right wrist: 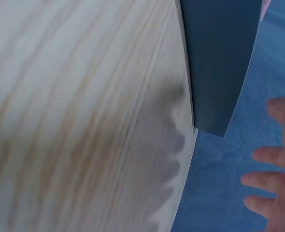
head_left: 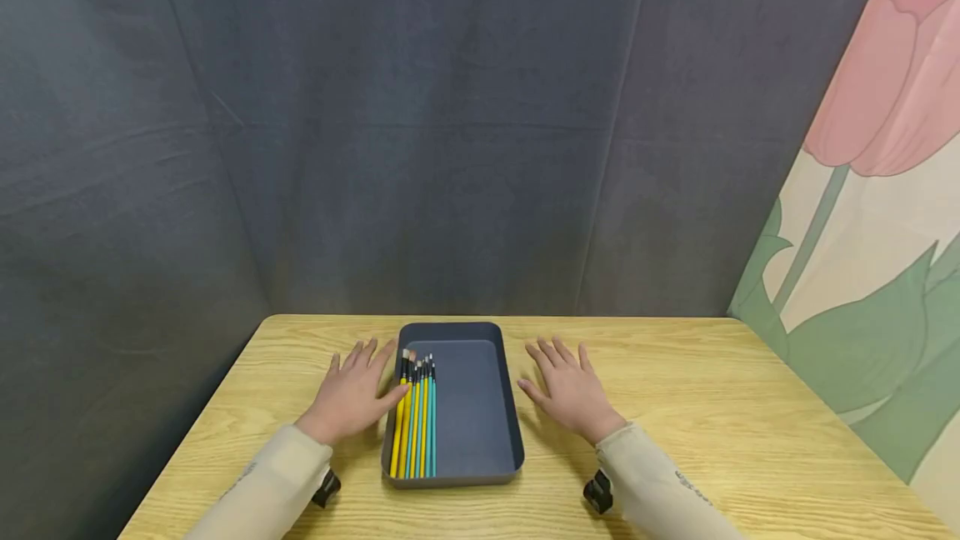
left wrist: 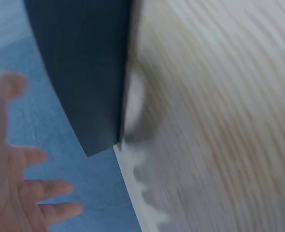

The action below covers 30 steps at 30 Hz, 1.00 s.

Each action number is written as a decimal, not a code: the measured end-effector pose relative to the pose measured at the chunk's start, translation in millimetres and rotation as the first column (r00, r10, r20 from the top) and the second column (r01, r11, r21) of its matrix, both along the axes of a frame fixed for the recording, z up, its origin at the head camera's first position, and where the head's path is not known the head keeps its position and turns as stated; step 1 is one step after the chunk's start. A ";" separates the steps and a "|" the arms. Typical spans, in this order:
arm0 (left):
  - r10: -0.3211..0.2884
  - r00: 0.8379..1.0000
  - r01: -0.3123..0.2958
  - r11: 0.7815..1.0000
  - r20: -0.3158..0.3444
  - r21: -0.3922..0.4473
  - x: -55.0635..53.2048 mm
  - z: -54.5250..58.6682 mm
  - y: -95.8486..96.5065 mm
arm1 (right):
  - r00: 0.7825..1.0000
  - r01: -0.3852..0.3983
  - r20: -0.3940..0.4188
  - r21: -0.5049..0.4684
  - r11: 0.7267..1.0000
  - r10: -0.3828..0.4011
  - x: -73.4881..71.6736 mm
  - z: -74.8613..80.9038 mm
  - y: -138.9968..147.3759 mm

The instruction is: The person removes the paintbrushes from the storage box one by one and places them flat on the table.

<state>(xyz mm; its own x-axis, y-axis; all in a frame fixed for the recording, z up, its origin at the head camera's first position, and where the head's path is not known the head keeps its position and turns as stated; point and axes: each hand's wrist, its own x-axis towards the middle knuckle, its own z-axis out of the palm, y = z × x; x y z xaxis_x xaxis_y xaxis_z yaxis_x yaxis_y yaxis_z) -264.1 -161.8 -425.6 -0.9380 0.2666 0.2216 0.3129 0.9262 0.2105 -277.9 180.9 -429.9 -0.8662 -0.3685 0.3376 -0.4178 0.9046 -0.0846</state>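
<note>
A dark grey rectangular tray (head_left: 476,407) lies on the wooden table. Along its left side rest several paintbrushes (head_left: 416,423) with yellow and teal handles, side by side, bristles toward the far end. My left hand (head_left: 348,397) hovers beside the tray's left wall with fingers spread, its thumb over the rim near the brushes. To the right of the tray, my right hand (head_left: 570,394) is held with spread fingers, apart from the wall. Both hands hold nothing. The wrist views show the tray's outer wall (left wrist: 84,72) on the left side and the outer wall (right wrist: 220,63) on the right.
The light wooden table (head_left: 660,390) extends to both sides of the tray. Behind it hangs a dark grey-blue curtain (head_left: 450,148). At the right is a wall panel with a painted pink tulip (head_left: 862,98).
</note>
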 end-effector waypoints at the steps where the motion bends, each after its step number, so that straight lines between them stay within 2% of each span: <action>1: -0.003 1.000 0.003 1.000 0.005 0.018 0.0 0.9 0.4 | 1.000 -0.005 -0.004 -0.007 1.000 0.005 0.2 0.4 -0.2; 5: 0.002 0.998 -0.008 0.994 0.056 0.108 -1.4 4.3 1.9 | 1.000 -0.003 -0.004 -0.036 0.999 0.003 0.2 0.5 -1.3; 9: 0.028 0.989 -0.057 0.979 0.145 0.197 -2.3 7.7 4.1 | 0.998 0.026 0.061 -0.050 0.998 -0.023 -0.4 1.4 -2.7; 12: 0.034 0.981 -0.085 0.961 0.193 0.262 -2.3 9.1 5.3 | 0.995 0.037 0.096 -0.051 0.998 -0.032 -0.1 2.5 -3.1; 15: 0.021 0.971 -0.104 0.934 0.237 0.341 -2.4 8.5 6.1 | 0.995 0.034 0.095 -0.050 0.998 -0.029 1.1 3.5 -3.2; 18: 0.004 0.956 -0.136 0.892 0.292 0.431 -2.2 7.8 7.0 | 0.995 0.033 0.095 -0.051 0.998 -0.028 2.2 5.0 -3.2; 23: -0.026 0.928 -0.204 0.800 0.373 0.564 -0.1 5.9 9.0 | 0.994 0.036 0.101 -0.052 0.998 -0.031 3.4 6.0 -3.3; 27: -0.036 0.908 -0.263 0.729 0.418 0.633 1.7 4.4 10.8 | 0.994 0.041 0.106 -0.044 0.998 -0.036 3.4 4.5 -2.9; 30: -0.037 0.897 -0.294 0.693 0.440 0.658 2.3 3.2 11.5 | 0.993 0.041 0.110 -0.043 0.998 -0.036 3.8 3.9 -2.7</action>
<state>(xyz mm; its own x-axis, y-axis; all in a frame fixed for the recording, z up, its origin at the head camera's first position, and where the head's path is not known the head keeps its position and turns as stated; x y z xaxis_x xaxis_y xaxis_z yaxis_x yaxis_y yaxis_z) -261.8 -150.3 -422.5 -0.9930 0.0601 -0.1016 -0.0606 0.4789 0.8758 -274.1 178.2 -426.0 -0.9119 -0.3209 0.2558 -0.3690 0.9140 -0.1689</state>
